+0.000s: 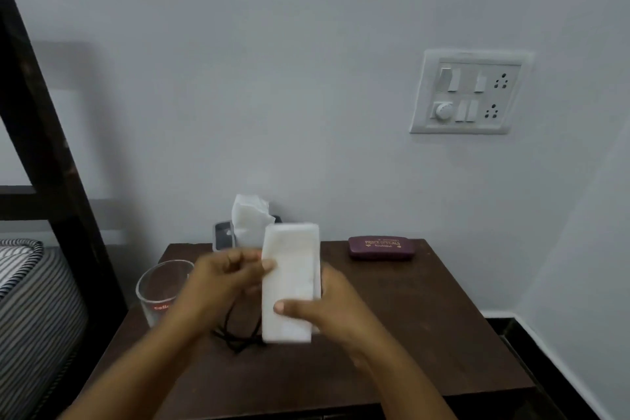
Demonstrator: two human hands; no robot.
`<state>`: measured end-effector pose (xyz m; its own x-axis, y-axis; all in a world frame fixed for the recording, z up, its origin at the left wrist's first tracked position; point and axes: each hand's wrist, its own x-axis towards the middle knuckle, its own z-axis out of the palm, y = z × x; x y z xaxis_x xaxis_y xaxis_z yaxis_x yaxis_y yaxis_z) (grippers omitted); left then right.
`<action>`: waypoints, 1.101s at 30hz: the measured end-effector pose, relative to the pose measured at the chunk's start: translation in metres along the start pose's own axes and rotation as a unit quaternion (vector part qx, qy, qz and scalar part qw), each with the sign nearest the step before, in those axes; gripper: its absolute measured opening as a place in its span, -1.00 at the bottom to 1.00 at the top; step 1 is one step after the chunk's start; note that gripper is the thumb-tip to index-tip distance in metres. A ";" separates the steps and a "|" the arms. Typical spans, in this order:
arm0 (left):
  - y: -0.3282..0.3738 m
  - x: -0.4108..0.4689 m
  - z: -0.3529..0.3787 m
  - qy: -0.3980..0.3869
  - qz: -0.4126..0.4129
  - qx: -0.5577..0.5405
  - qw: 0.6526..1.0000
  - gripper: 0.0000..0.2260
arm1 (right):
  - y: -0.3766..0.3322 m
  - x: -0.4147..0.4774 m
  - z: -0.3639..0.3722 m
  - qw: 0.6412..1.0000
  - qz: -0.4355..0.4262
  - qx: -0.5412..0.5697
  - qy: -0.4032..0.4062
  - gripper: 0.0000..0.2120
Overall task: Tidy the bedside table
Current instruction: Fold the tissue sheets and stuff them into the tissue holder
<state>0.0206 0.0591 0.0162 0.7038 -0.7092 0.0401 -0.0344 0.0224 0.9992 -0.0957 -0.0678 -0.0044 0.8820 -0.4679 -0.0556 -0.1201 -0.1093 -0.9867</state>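
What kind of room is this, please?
Most likely a bedroom: a dark wooden bedside table stands beside a striped mattress and dark bed frame, below a wall switchboard.

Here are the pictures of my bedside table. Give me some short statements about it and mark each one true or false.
1. Both the left hand and the right hand hold the white block above the table. True.
2. The purple spectacle case lies at the front left corner. False: it lies at the back right, near the wall.
3. The clear glass stands upright on the left side of the table. True.
4. A plug sits in the switch panel on the wall. False: both sockets are free.
5. A black cord lies on the table below the hands. True.
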 end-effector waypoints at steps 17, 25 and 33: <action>0.028 0.131 -0.076 0.048 -0.044 0.332 0.941 -0.90 | -0.001 0.167 0.039 0.896 -0.122 -0.427 0.031 -0.72; 0.028 0.142 -0.071 0.035 -0.083 0.310 0.946 -0.89 | -0.014 0.164 0.025 0.860 -0.137 -0.491 0.005 -0.72; 0.025 0.139 -0.068 0.003 -0.073 0.365 0.928 -0.91 | -0.015 0.159 0.028 0.818 -0.131 -0.558 -0.042 -0.72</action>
<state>0.1659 0.0093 0.0470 0.7425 -0.6634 -0.0933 -0.4085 -0.5587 0.7218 0.0587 -0.1158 -0.0028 0.9666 -0.2440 0.0786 -0.2227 -0.9510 -0.2144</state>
